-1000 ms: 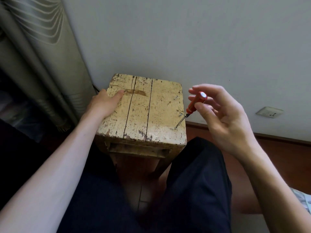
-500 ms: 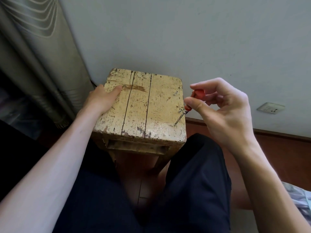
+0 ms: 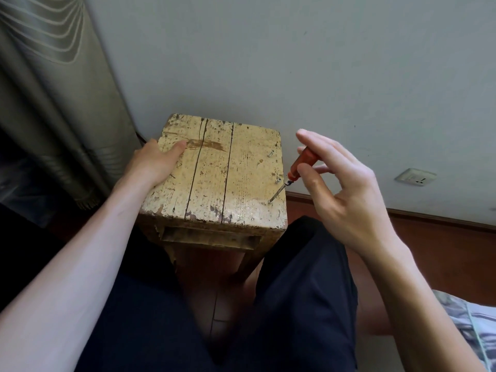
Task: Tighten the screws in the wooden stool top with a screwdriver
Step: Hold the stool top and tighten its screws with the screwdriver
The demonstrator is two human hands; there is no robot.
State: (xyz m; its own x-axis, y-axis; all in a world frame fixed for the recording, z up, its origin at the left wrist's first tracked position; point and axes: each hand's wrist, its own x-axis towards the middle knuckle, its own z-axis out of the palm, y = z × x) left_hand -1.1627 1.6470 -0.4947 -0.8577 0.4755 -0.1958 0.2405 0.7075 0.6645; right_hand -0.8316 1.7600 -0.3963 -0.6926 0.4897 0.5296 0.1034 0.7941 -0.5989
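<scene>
A worn, pale yellow wooden stool top (image 3: pixel 214 178) stands between my knees. My left hand (image 3: pixel 154 163) grips its far left edge, thumb lying on the top. My right hand (image 3: pixel 341 191) pinches a small screwdriver (image 3: pixel 295 170) with an orange-red handle between thumb and fingers. The shaft slants down to the left and its tip sits on a screw (image 3: pixel 270 202) near the stool's front right corner. Two more screws stick up along the right edge: one (image 3: pixel 278 180) just behind the tip, another (image 3: pixel 270 154) farther back.
A grey wall rises right behind the stool, with a socket (image 3: pixel 414 177) low on the right. A grey curtain (image 3: pixel 53 98) hangs at the left. My dark trouser legs (image 3: pixel 303 291) flank the stool on a red-brown floor (image 3: pixel 442 253). Patterned cloth (image 3: pixel 472 331) lies bottom right.
My right hand has shifted its grip on the screwdriver handle, fingers spreading, while the tip stays on the front right screw. The left hand keeps its hold on the stool.
</scene>
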